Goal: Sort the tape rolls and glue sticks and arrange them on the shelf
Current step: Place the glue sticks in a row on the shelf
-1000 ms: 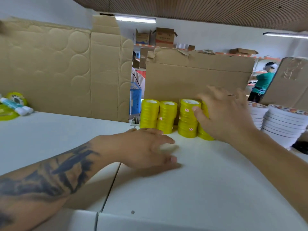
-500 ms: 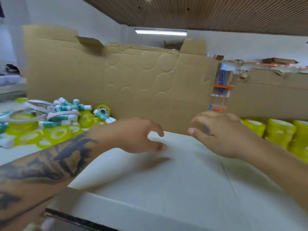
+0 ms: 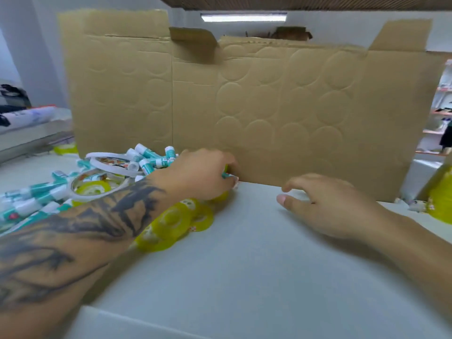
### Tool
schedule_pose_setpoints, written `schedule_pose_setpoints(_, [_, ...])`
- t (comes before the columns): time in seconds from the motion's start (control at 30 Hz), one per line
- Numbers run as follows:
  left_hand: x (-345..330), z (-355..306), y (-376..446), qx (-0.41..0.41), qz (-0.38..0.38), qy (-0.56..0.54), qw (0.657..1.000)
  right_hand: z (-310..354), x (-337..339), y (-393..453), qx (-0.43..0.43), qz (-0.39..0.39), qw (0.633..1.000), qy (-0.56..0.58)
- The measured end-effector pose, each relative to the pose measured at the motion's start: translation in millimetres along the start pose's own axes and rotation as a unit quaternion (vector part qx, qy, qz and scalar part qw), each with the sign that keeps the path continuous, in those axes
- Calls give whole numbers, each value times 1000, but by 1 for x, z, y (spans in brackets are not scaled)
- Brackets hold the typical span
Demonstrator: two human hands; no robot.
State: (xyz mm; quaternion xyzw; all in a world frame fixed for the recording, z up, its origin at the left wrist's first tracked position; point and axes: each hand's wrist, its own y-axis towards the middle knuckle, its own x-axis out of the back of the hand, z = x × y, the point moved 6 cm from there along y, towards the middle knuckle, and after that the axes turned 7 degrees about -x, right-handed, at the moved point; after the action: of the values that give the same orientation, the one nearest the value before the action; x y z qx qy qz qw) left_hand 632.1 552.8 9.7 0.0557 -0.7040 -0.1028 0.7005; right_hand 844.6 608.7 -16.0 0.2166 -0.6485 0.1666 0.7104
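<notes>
Since half a second earlier, the left hand had reached into the jumble of supplies at the cardboard's foot, and the camera had swung left.

Head view: the left hand lay curled over the near edge of the pile, its fingers apparently closed on a teal-and-white glue stick against the cardboard sheet, though the grip was blurred and partly hidden. The right hand hovered just above the white shelf, fingers loosely bent and holding nothing. Yellow tape rolls lay flat under the left wrist, with more glue sticks and white tape rolls heaped behind. Stacked yellow rolls stood at the far right edge.
</notes>
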Motion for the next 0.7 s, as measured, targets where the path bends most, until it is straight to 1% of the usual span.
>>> schedule_pose_setpoints(0.13, [-17,-3,0,-37,-16,56,998,-2,-16,-5,11,-19,1000,-17])
schedule_pose_setpoints(0.23, [-22,-6,0,-37,-12,74,997,-1,-20,-9,25,-26,999,6])
schedule_pose_setpoints(0.33, [-20,-6,0,-27,-17,78,996,3,-18,-11,36,-36,999,-7])
schedule_pose_setpoints(0.47, [-19,-6,0,-34,-28,87,995,9,-18,-16,51,-39,998,-2])
schedule_pose_setpoints(0.53, [-19,-4,0,-43,-35,69,996,10,-17,-17,55,-46,997,9])
schedule_pose_setpoints(0.6, [-17,-3,-2,-54,-53,18,997,11,-13,-19,59,-58,996,23])
schedule_pose_setpoints(0.7, [-4,-5,-10,-53,-123,-101,986,13,-6,-24,61,-99,988,104])
